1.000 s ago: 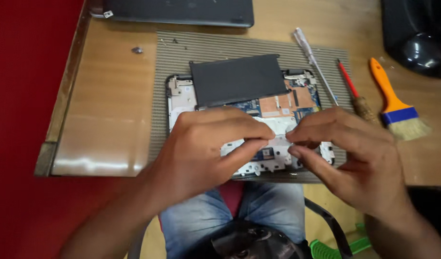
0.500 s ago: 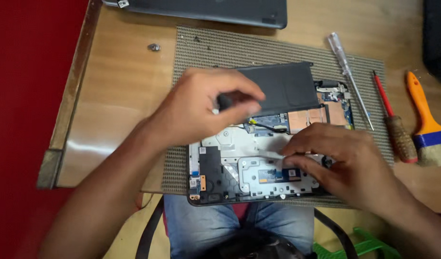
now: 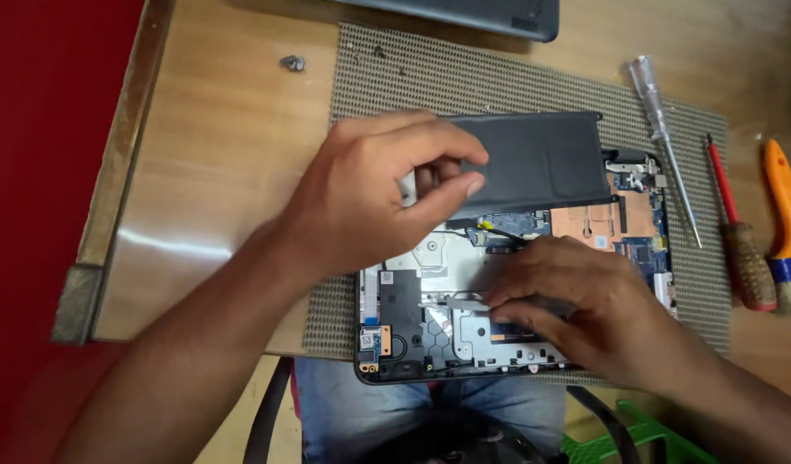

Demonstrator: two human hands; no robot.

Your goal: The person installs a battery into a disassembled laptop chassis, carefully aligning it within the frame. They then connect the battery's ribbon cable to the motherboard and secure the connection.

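An opened laptop base (image 3: 395,331) lies on a mesh mat (image 3: 395,73), its boards and copper plate bare. My left hand (image 3: 382,202) pinches the left end of the flat black battery (image 3: 541,159), thumb under and fingers over it. The battery sits slightly askew over the upper part of the base. My right hand (image 3: 576,301) lies on the middle of the base, fingers together, with the fingertips pressing a thin silver strip (image 3: 451,301). The hand hides what lies under its palm.
The mat lies on a wooden table (image 3: 215,172). A clear-handled screwdriver (image 3: 657,112), a red tool with a brown grip (image 3: 735,232) and an orange brush (image 3: 786,215) lie to the right. A loose screw (image 3: 292,62) sits far left. Another dark laptop (image 3: 464,13) is behind.
My left hand left the middle of the base, where both hands met, and took hold of the battery's left end. My right hand stayed low on the silver strip.
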